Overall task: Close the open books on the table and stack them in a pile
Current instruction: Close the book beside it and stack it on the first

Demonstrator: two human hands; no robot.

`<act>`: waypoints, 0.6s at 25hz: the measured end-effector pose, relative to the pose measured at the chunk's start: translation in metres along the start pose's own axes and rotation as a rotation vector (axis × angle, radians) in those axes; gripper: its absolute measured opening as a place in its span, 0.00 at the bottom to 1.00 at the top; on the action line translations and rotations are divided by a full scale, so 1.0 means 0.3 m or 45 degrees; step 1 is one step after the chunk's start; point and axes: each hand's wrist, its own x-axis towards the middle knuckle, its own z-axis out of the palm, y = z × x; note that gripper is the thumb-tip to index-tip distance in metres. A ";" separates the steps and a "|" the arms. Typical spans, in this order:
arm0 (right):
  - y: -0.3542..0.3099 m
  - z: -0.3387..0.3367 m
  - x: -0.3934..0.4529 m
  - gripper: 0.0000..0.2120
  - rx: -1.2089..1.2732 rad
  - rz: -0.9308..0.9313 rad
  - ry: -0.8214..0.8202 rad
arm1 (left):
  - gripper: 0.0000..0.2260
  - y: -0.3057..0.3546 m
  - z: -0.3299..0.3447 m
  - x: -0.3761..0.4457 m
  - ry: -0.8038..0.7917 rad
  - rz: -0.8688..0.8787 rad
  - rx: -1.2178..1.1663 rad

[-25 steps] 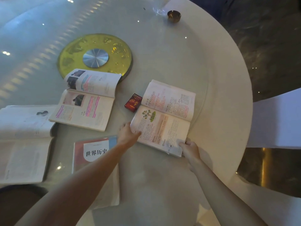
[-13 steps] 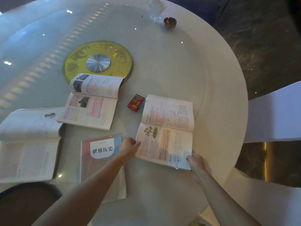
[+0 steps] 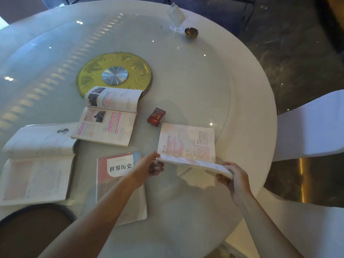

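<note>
I have both hands on the book that lies just right of the closed book, my landmark here. My left hand is curled round the near left corner of its lower half, fingers tucked underneath. My right hand pinches the near right corner, thumb on top and fingers below. That lower half is lifted off the worktop and folding up toward the upper page, which lies flat with red and black print showing; a shadow sits on the worktop beneath the raised edge.

The closed book, with a pink and white cover and dark characters, lies flat on the worktop, and my left forearm crosses over its right part. Beyond it, further from me, a second open book lies with its pages facing up, its top page overlapping the gold disc. Left of the closed book is a large open book, its upper right corner just under the second one's edge. A small red box stands beyond and to the right of the closed book, near the far left corner of the book in my hands.
</note>
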 end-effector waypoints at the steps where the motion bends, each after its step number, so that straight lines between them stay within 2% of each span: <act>1: -0.035 0.018 0.019 0.10 0.073 0.026 -0.054 | 0.15 0.031 0.011 0.005 -0.041 0.009 -0.034; 3: -0.110 0.057 0.072 0.16 0.169 0.080 -0.153 | 0.20 0.081 0.038 0.027 -0.056 0.017 -0.068; 5: -0.167 0.100 0.137 0.21 0.120 0.114 -0.225 | 0.24 0.108 0.065 0.066 -0.011 0.003 -0.083; 8: -0.211 0.165 0.233 0.18 -0.149 0.127 -0.256 | 0.19 0.094 0.118 0.125 0.132 -0.023 -0.071; 10: -0.216 0.188 0.299 0.15 -0.386 0.133 -0.247 | 0.14 0.050 0.165 0.161 0.221 -0.094 -0.065; 12: -0.209 0.194 0.364 0.17 -0.651 0.125 -0.193 | 0.12 -0.013 0.217 0.192 0.260 -0.200 -0.074; 15: -0.214 0.182 0.443 0.15 -1.362 -0.132 -0.024 | 0.11 -0.096 0.282 0.231 0.297 -0.314 -0.084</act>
